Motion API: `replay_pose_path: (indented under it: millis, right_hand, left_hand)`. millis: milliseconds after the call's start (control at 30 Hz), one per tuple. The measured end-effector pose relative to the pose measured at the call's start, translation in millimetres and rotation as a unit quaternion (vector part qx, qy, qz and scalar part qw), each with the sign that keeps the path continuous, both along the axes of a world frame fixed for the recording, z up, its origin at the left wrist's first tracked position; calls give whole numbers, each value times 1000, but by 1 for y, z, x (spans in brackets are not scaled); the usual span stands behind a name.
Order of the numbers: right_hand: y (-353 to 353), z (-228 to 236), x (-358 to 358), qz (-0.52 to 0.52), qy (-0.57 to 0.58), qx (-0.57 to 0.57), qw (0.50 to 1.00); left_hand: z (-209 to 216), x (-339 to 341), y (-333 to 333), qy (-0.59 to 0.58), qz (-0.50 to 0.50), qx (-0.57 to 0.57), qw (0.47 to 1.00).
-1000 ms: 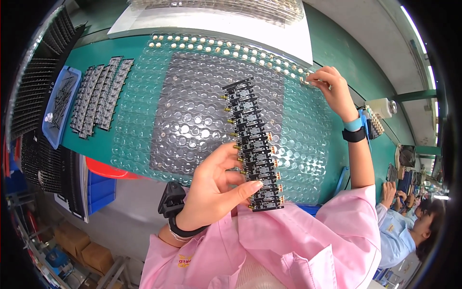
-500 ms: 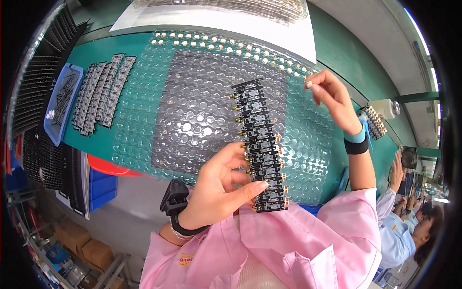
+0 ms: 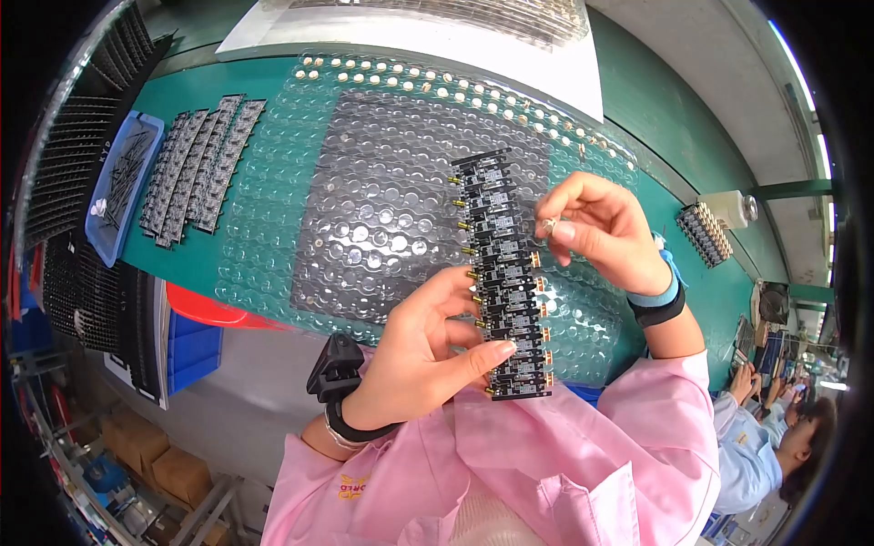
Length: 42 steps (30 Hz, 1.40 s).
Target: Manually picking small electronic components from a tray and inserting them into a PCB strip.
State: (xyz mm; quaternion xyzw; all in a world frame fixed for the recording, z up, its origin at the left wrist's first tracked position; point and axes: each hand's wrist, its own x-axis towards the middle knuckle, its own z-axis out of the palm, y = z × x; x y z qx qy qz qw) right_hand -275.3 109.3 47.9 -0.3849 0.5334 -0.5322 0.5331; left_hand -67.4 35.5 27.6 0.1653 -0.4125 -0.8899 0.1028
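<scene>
My left hand (image 3: 421, 353) grips a long strip of black circuit boards (image 3: 501, 246) near its lower end, thumb on top and fingers beneath. Brass-coloured pins stick out along the strip's left side, and small gold-and-white parts line the lower half of its right side. Just right of the strip, my right hand (image 3: 608, 238) pinches a tiny whitish part (image 3: 549, 225) between thumb and fingertips. Below both lies a clear dimpled plastic tray (image 3: 259, 246), with small round cream-coloured parts (image 3: 442, 92) in rows along its far edge.
Several more board strips (image 3: 205, 168) lie on the green table at the left, beside a blue bin (image 3: 100, 238) of thin dark pieces. Black racks (image 3: 68, 173) stand farther left. At the right are a block of small parts (image 3: 704, 234), a white container (image 3: 726, 208) and a co-worker (image 3: 751, 450).
My right hand has come left and down from the tray's far right edge to beside the strip, still pinching the tiny part. My left hand keeps its hold on the strip.
</scene>
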Motion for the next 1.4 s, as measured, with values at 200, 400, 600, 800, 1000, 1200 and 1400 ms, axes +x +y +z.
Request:
replay_pose_path:
  millis: [200, 400, 600, 800, 1000, 1200, 1400]
  right_hand:
    - [3, 2, 7, 7, 46, -29, 999]
    - [4, 1, 9, -4, 70, -49, 996]
    - [5, 0, 10, -8, 168, -104, 980]
    - [5, -2, 10, -14, 223, -134, 965]
    - [2, -2, 6, 22, 352, -205, 913]
    - [5, -6, 14, -35, 118, -96, 988]
    - [5, -8, 19, -53, 157, -119, 979]
  left_hand:
    - [1, -1, 1, 11, -2, 1, 1000]
    - [2, -1, 0, 12, -9, -9, 1000]
    - [1, -1, 1, 8, -1, -42, 999]
    - [-3, -2, 1, 11, -2, -42, 999]
    - [0, -2, 0, 1, 0, -37, 999]
    - [-1, -2, 0, 8, -1, -39, 999]
    - [-5, -2, 0, 10, 5, -64, 998]
